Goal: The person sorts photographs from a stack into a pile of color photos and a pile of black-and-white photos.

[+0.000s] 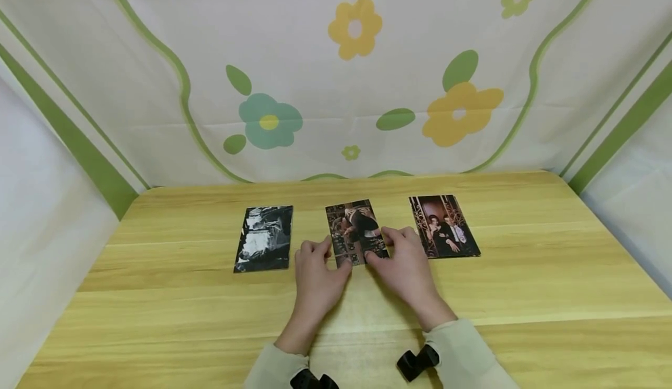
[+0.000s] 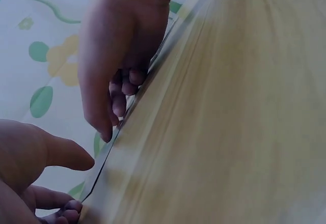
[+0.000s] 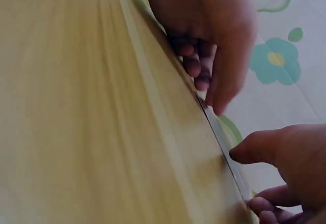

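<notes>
A photo card (image 1: 358,228) with a dark printed picture lies flat on the table between both hands, slightly turned. My left hand (image 1: 317,278) holds its near left corner, the thumb at the near edge and fingers along the left side. On the opposite corner my right hand (image 1: 406,269) has its thumb on the near edge and its fingers curled at the right side. Seen low from the left wrist, the card is a thin edge (image 2: 104,165) between the left thumb and fingertips. The right wrist view shows the right thumb (image 3: 244,150) against that edge.
A black-and-white photo card (image 1: 264,238) lies to the left on the wooden table (image 1: 184,295). To the right is another photo card (image 1: 445,225) showing two people. Behind the table hangs a white cloth (image 1: 315,80) with printed flowers.
</notes>
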A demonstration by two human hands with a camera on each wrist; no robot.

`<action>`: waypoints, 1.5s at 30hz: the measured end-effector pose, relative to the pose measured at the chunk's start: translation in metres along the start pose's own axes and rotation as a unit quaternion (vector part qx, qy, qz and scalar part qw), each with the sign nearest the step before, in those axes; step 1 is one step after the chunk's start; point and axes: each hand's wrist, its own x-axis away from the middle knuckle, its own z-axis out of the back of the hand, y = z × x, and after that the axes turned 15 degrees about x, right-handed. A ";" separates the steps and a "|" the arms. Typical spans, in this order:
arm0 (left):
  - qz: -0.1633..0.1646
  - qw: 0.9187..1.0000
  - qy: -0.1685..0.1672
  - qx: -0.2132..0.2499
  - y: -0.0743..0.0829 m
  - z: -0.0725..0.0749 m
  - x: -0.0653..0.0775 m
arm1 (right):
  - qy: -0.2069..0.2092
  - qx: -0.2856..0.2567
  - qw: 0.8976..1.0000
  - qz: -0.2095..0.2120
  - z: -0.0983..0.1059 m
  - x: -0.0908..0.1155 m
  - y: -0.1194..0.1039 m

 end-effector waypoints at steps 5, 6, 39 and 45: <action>0.021 1.000 0.009 0.021 0.002 -0.003 -0.002 | 0.008 -0.002 1.000 0.003 -0.002 0.000 -0.005; 0.027 0.999 0.011 0.029 0.002 -0.003 -0.002 | 0.009 -0.002 1.000 0.003 -0.002 0.000 -0.006; 0.069 0.973 0.036 0.219 0.031 0.029 -0.004 | 0.061 -0.186 0.980 0.028 0.027 0.008 -0.012; 0.061 0.974 0.034 0.214 0.038 0.032 -0.005 | 0.060 -0.178 0.982 0.029 0.033 0.009 -0.015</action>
